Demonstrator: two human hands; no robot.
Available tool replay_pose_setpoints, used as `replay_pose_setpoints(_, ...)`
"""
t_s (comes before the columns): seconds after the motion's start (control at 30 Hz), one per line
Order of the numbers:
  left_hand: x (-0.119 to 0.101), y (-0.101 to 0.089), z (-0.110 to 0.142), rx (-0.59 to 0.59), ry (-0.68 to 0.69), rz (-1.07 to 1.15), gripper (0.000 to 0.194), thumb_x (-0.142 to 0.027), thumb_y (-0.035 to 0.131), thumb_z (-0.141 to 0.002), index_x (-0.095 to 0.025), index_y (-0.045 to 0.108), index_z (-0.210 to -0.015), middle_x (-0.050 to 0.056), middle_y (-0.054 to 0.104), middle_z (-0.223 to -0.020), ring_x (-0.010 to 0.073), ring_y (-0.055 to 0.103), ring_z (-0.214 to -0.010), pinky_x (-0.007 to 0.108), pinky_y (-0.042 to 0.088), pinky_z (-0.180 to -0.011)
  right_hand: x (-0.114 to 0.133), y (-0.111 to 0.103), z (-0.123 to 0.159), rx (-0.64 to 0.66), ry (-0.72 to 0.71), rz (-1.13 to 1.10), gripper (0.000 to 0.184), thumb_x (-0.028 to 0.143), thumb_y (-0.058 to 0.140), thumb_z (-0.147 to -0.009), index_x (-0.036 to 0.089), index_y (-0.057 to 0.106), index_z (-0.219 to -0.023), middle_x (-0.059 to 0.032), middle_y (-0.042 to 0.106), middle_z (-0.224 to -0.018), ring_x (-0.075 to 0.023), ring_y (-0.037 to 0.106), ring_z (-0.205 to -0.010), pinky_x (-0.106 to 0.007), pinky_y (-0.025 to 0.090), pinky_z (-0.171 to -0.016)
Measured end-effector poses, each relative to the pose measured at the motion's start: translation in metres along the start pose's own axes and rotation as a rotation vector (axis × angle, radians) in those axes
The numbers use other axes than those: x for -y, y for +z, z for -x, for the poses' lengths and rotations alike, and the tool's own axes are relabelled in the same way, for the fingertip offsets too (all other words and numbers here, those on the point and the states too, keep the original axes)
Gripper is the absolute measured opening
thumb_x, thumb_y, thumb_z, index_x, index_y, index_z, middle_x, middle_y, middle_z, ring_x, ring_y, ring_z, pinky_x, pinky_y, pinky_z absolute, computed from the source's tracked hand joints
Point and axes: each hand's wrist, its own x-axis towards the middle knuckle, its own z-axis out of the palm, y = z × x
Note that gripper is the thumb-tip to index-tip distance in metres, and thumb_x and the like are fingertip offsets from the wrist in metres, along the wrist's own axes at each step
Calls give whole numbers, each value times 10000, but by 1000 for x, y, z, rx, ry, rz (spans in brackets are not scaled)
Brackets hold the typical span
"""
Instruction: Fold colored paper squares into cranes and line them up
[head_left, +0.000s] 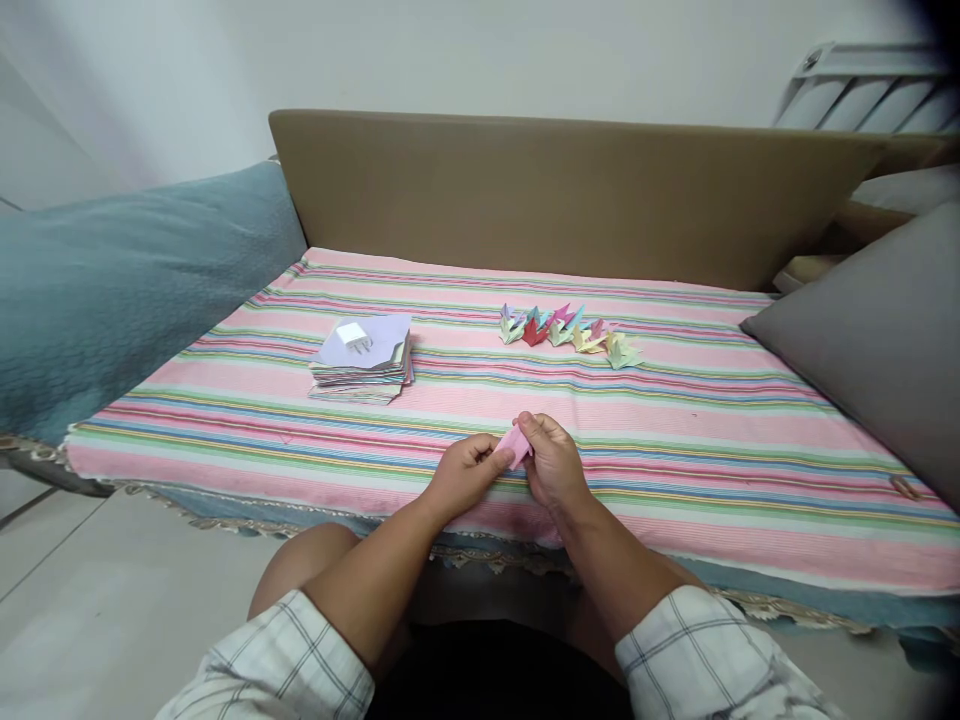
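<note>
A small piece of folded pink paper [514,445] is held between my two hands, just above the front part of the striped cloth. My left hand [471,472] pinches its lower left side, thumb on top. My right hand [553,458] grips the upper right side with the thumb and bent fingers; part of the paper is hidden there. Beyond my hands, several folded paper cranes [561,332] in different colours sit close together in rows. To the left lies a stack of square paper sheets [360,375], and a white plug adapter [354,337] rests on its top sheet.
The striped cloth [675,420] covers the sofa seat. A brown backrest [555,195] stands behind it, a blue-covered armrest [142,270] at the left and a grey cushion [877,330] at the right. A small brownish object [905,487] lies near the right front edge.
</note>
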Motion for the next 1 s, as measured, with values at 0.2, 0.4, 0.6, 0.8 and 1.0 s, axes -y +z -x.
replay_pose_setpoints(0.2,4,1,-3,-43,-28,131,378,-522,628,-697,-166,564,-586,-29,477,-546,99,400,-545,216,311,-538,3,2,1,49,74,-71,379,525,732,-601,188,589,-696,23,541,-584,-104,466,-526,-234,395,-483)
replay_pose_setpoints(0.4,11,2,-7,-119,-181,431,402,-539,648,-686,-169,494,-658,-65,440,-476,50,339,-410,182,240,-425,3,-4,-1,202,209,-178,400,558,668,-686,179,633,-809,8,584,-620,-91,512,-519,-198,424,-453)
replay_pose_setpoints(0.6,6,0,-6,-85,-180,414,410,-542,655,-684,-162,501,-670,-64,435,-492,49,366,-435,172,258,-429,4,-2,1,209,238,-147,308,445,756,-627,184,611,-706,23,573,-538,-87,507,-467,-198,461,-443)
replay_pose_setpoints(0.8,9,-3,-7,-72,-128,326,372,-525,618,-723,-170,512,-691,-65,431,-512,60,355,-453,189,260,-450,5,-2,1,192,205,-132,263,379,748,-621,184,620,-743,27,585,-558,-87,524,-473,-197,462,-431)
replay_pose_setpoints(1.0,8,-2,-10,-394,34,231,311,-338,747,-614,-189,484,-688,-81,416,-572,63,361,-510,192,295,-523,1,-4,0,149,136,-61,246,361,745,-606,182,606,-703,30,590,-581,-87,533,-498,-208,474,-460)
